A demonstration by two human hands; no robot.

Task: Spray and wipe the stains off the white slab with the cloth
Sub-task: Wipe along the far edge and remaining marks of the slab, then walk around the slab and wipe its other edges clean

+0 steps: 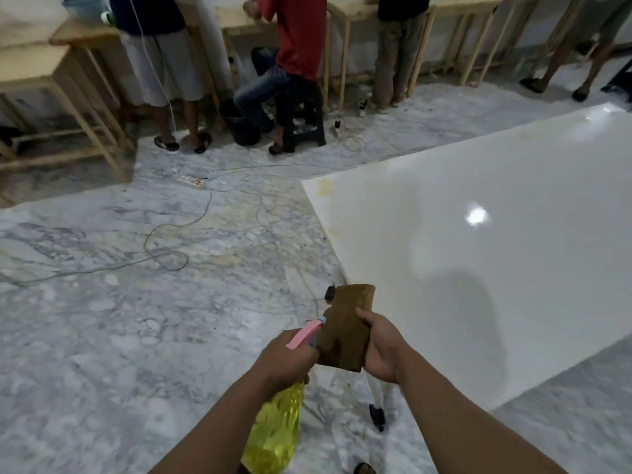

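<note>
A glossy white slab (pixel 478 254) fills the right half of the view, raised on short legs. Yellowish stains (pixel 325 188) mark its far left corner and left edge. My left hand (pixel 284 359) grips a yellow spray bottle (pixel 273 436) by its pink trigger head (pixel 304 333), whose nozzle points at the cloth. My right hand (pixel 383 347) holds a folded brown cloth (pixel 345 330) upright just off the slab's near left edge.
Grey marble floor (pixel 119 319) spreads left, crossed by loose cables (pixel 164 261) and a power strip (pixel 191 181). Several people stand or sit at wooden benches (pixel 68 97) along the back. A black stool (pixel 304 121) and a dark bucket (pixel 241 126) stand there.
</note>
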